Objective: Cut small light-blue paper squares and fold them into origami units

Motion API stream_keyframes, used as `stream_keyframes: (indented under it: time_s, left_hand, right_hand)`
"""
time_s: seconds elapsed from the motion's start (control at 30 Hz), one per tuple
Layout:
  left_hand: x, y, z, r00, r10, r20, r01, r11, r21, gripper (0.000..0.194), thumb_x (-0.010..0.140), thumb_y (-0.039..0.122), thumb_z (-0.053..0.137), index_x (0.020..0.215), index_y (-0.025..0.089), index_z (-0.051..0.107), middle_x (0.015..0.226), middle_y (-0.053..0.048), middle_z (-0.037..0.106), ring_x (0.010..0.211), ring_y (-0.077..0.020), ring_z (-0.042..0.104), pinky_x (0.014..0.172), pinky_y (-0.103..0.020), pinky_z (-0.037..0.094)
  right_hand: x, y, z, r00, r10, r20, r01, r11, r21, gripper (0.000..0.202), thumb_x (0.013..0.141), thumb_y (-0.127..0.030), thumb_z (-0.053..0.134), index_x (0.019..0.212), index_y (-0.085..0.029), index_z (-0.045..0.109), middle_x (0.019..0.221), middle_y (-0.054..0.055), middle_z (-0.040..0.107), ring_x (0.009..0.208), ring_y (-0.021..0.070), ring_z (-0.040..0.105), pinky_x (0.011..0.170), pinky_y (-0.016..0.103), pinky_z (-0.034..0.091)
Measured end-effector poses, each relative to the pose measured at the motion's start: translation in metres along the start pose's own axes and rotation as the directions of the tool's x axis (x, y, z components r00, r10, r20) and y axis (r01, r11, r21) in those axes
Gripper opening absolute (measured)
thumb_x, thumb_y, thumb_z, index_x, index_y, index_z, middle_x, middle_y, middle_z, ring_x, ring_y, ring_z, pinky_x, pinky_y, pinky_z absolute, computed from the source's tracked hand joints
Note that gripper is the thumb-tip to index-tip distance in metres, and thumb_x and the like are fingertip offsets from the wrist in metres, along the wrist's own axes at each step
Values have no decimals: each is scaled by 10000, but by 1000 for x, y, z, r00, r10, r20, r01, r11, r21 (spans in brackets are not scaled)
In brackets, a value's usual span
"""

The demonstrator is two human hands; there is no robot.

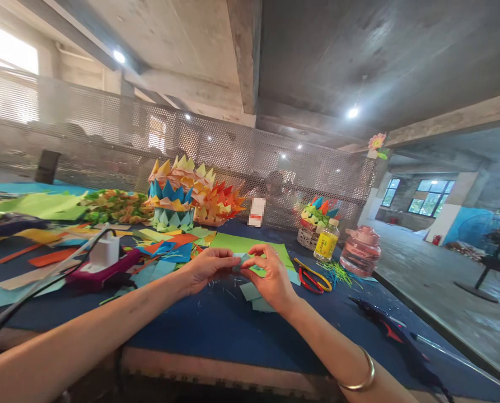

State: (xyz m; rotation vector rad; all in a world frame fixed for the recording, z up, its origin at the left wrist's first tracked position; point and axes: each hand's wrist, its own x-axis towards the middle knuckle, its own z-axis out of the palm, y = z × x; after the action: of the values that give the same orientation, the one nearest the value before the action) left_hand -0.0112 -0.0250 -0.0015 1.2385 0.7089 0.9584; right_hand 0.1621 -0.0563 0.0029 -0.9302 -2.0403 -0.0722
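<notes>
Between my two hands, above the dark blue tabletop, is a small piece of light blue paper (240,261). My left hand (210,267) pinches it from the left between thumb and finger. From the right, my right hand (270,275) grips it with its fingertips, a bracelet on that wrist. Pale blue-green paper pieces (258,299) lie under my right hand. A bright green sheet (233,243) lies flat just behind both hands. Scissors with red and yellow handles (312,280) rest to the right. Whether the held paper is folded is too small to tell.
Folded-paper crowns (174,204) stand at the back left. A purple power strip (107,271) with a charger and cable sits among paper scraps on the left. To the right are a yellow-labelled bottle (327,240), a pink jug (361,252) and a dark glue gun (390,324).
</notes>
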Motion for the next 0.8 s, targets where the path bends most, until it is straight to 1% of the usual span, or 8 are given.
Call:
stream_keyframes:
  time_s: [0.1, 0.27, 0.43, 0.6, 0.7, 0.77, 0.8]
  left_hand:
    - [-1, 0, 1, 1000, 12, -4, -12, 1000, 3, 188, 615, 273, 721, 632, 138, 591, 562, 40, 581, 557, -76, 563, 563, -185, 433]
    - [-1, -1, 0, 999, 30, 39, -30, 999, 14, 190, 618, 286, 718, 649, 140, 600, 614, 21, 625, 612, -97, 599, 624, -212, 458]
    - [0, -2, 0, 998, 37, 45, -39, 999, 32, 190, 605, 283, 723, 671, 140, 615, 652, 5, 647, 644, -114, 612, 642, -228, 463]
    - [1, -3, -1, 995, 61, 78, -64, 997, 44, 188, 557, 208, 746, 651, 139, 598, 601, 16, 632, 588, -94, 588, 627, -216, 446]
    - [1, -4, 0, 995, 75, 60, -78, 996, 53, 206, 527, 184, 755, 619, 139, 576, 570, 31, 614, 555, -81, 566, 604, -208, 435]
    - [2, -4, 0, 997, 61, 45, -63, 997, 46, 210, 523, 185, 755, 610, 138, 570, 565, 30, 614, 550, -81, 563, 611, -213, 439]
    - [2, -4, 0, 998, 52, 40, -54, 998, 44, 208, 525, 187, 753, 618, 136, 574, 570, 27, 618, 555, -83, 566, 618, -215, 442]
  right_hand:
    - [-1, 0, 1, 998, 64, -11, -63, 998, 30, 105, 731, -305, 636, 712, -202, 648, 948, 48, 509, 881, 168, 517, 809, 329, 412]
    - [-1, -3, 3, 985, 173, 1, -172, 981, 88, 69, 725, -248, 610, 705, -182, 609, 935, 54, 543, 815, 156, 534, 637, 259, 432]
    - [0, -5, 5, 982, 187, -6, -185, 979, 87, 61, 732, -222, 584, 687, -181, 573, 812, 43, 590, 744, 152, 540, 582, 243, 415]
    - [-2, -3, 6, 973, 228, 13, -229, 972, 46, 88, 748, -246, 565, 686, -183, 561, 728, 20, 597, 644, 130, 529, 570, 242, 410]
    - [-2, -2, 7, 963, 266, 33, -268, 958, 99, 91, 755, -271, 563, 732, -183, 554, 726, 13, 609, 613, 120, 537, 564, 240, 417]
    - [-2, 0, 8, 955, 292, 46, -295, 941, 165, 111, 750, -267, 569, 819, -186, 538, 713, 5, 605, 606, 119, 546, 569, 240, 430]
    - [-3, 1, 8, 951, 305, 53, -310, 930, 196, 158, 746, -264, 574, 873, -188, 522, 707, 0, 603, 597, 117, 548, 573, 242, 436]
